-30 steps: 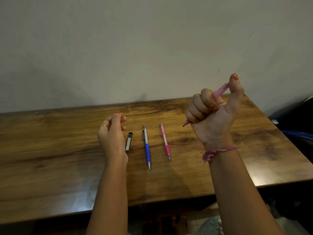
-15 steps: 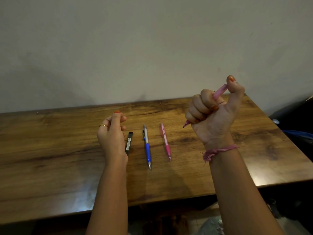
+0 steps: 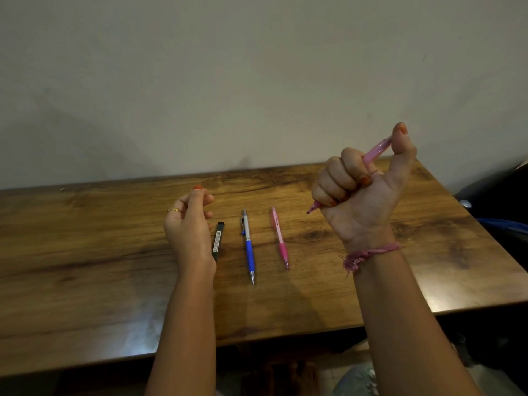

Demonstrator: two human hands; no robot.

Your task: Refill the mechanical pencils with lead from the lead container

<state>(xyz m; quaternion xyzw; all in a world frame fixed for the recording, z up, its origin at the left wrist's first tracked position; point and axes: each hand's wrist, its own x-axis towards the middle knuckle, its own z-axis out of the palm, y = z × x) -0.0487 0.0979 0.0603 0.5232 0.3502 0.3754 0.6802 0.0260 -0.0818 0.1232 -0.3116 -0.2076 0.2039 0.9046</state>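
My right hand [image 3: 360,201] is raised above the table and grips a pink mechanical pencil [image 3: 376,150] in its fist, tip pointing down-left, thumb against the pencil's top end. My left hand [image 3: 187,224] hovers over the table with loosely curled fingers, and nothing shows in it. Just right of that hand lies the slim black lead container [image 3: 218,240], partly covered by the wrist. A blue and silver mechanical pencil [image 3: 248,244] and a second pink mechanical pencil [image 3: 280,238] lie side by side on the wood, tips toward me.
The wooden table [image 3: 85,252] stands against a plain wall. Its right edge runs close to my right forearm, with dark objects [image 3: 497,207] beyond it. The near edge crosses under both forearms.
My right thumb bent down onto the pencil's top end, and now its tip points up again. The left hand and the things on the table have stayed put.
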